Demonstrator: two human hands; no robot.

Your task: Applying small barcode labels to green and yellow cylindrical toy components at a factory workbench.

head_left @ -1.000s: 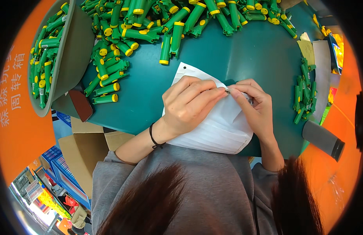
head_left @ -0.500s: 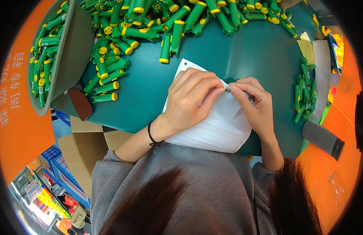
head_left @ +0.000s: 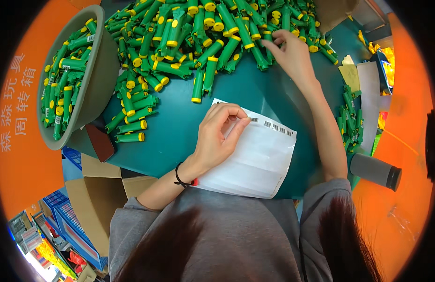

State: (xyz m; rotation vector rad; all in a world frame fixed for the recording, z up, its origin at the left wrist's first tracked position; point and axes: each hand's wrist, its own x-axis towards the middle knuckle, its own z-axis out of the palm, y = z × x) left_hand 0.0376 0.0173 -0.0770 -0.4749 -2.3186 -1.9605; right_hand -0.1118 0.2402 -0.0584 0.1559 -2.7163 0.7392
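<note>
A white sheet of small barcode stickers [head_left: 245, 160] lies at the table's near edge, in front of my body. My left hand [head_left: 217, 134] rests over its left part, thumb and forefinger pinched at the upper edge. A barcode sticker [head_left: 254, 120] shows right at those fingertips; whether it is fully off the sheet is hard to see. My right hand [head_left: 292, 54] is stretched out to the far pile of green plastic tubes with yellow caps [head_left: 208, 37]. Its thumb and fingers are apart beside the nearest tubes, gripping none.
A grey-green tub [head_left: 93, 89] full of the same tubes stands on the left. Smaller green pieces [head_left: 351, 117] are heaped at the right, near a grey cylinder [head_left: 374, 171]. A dark red-brown flat object [head_left: 100, 142] and an open cardboard box [head_left: 93, 197] are at lower left.
My right hand has left the sheet and moved far forward to the tube pile. My left hand stays at the sheet, which now lies lower and shows its row of barcodes.
</note>
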